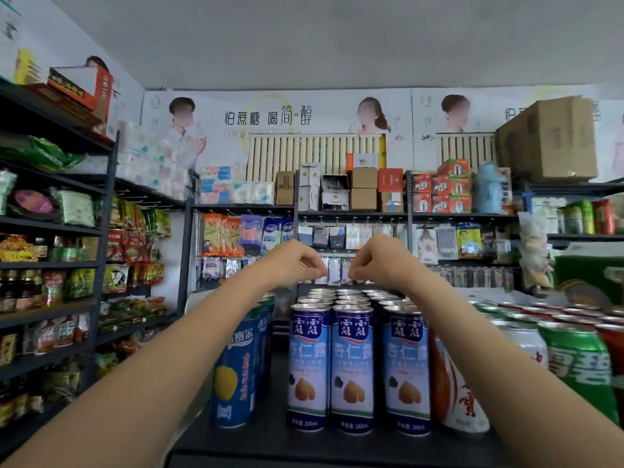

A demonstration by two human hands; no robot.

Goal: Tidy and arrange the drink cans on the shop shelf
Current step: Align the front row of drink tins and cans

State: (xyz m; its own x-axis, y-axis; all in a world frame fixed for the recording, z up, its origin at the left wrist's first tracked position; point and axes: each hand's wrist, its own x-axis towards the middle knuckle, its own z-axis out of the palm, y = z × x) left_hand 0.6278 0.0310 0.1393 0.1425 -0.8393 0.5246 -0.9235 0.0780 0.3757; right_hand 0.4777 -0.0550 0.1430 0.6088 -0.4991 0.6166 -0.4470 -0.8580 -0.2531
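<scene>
So both my hands are up over the back rows of almond drink cans (353, 366), left hand (297, 261) and right hand (378, 261) curled with fingertips pinched, holding nothing I can make out (too small to tell). The cans stand in tidy rows on the dark shelf (270, 437), blue yellow-fruit cans (233, 373) just left, green cans (577, 366) right.

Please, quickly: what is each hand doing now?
Left hand: fingers curled, over the back cans; a grip cannot be told.
Right hand: the same.
</scene>
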